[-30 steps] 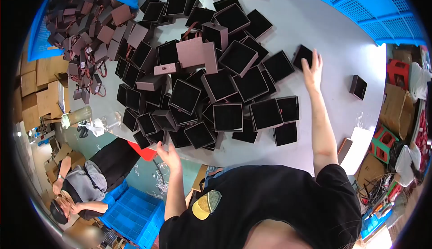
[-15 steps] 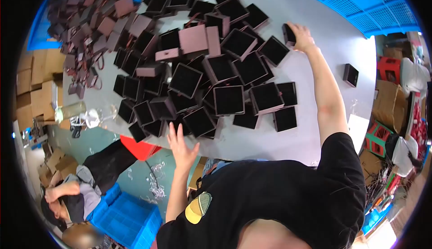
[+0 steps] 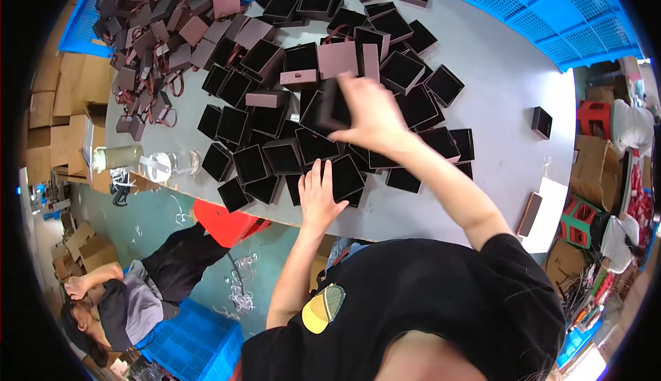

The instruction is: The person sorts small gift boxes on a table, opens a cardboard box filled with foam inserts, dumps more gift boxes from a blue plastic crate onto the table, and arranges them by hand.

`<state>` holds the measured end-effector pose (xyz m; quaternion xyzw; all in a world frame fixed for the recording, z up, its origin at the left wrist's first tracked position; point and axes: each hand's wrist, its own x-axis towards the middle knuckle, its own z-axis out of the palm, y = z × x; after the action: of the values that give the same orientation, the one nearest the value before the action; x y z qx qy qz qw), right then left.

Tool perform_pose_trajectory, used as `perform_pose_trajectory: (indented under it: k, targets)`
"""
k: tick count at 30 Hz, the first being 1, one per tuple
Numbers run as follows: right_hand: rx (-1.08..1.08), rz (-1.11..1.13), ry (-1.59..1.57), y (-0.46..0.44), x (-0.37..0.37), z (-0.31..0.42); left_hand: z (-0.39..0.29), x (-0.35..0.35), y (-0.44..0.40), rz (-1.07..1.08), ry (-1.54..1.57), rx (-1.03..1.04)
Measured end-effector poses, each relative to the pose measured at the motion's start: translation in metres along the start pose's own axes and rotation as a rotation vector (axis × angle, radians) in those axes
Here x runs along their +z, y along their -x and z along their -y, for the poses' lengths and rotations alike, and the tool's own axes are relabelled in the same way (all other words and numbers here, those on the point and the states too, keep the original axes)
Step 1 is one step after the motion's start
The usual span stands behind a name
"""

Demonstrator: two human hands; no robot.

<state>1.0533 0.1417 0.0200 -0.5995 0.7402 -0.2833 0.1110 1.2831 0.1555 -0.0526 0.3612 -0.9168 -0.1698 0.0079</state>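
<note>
Many small open boxes with black insides, among them a black box (image 3: 445, 86), lie heaped on the grey table (image 3: 499, 112). Over the middle of the heap my right hand (image 3: 375, 114) grips a dark box (image 3: 332, 108), both blurred by motion. My left hand (image 3: 319, 196) rests on boxes at the heap's near edge, fingers apart, next to an open box (image 3: 347, 176). Pink-brown box pieces, one of them a flat square piece (image 3: 337, 59), lie on top of the heap beyond my right hand.
Smaller boxes with ribbons (image 3: 162, 44) fill the far left. Clear jars (image 3: 172, 165) stand at the left edge. A lone box (image 3: 541, 123) and a phone-like object (image 3: 529, 214) are on the right. Blue crates (image 3: 509, 2) border the back. A person (image 3: 131, 305) is at lower left.
My right hand has come from the right side of the table to the heap's middle with a dark box. My left hand has moved onto the boxes at the near edge.
</note>
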Motion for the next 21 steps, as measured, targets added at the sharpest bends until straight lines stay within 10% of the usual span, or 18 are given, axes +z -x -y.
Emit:
perform_pose_trajectory:
  k: [7,10,13,15,17,21]
  targets:
    - [-0.094,-0.015,0.118,-0.05,0.053,0.079,-0.001,0.004,-0.007,-0.059,0.053,0.141]
    - [-0.122,-0.172,-0.373,-0.017,0.041,0.044,-0.008,-0.024,-0.001,-0.1,0.245,0.19]
    - [-0.06,-0.412,-0.147,0.037,-0.058,-0.042,0.023,-0.059,-0.003,-0.279,0.311,-0.021]
    - [0.524,-0.188,0.096,0.077,-0.108,-0.124,0.078,-0.072,-0.028,-0.478,0.171,-0.105]
    - [0.747,-0.528,0.55,0.151,-0.099,-0.263,0.134,-0.078,-0.066,-0.626,0.002,-0.097]
    - [1.497,-0.277,0.427,0.226,-0.153,-0.385,0.2,-0.076,-0.129,-0.452,-0.054,-0.252]
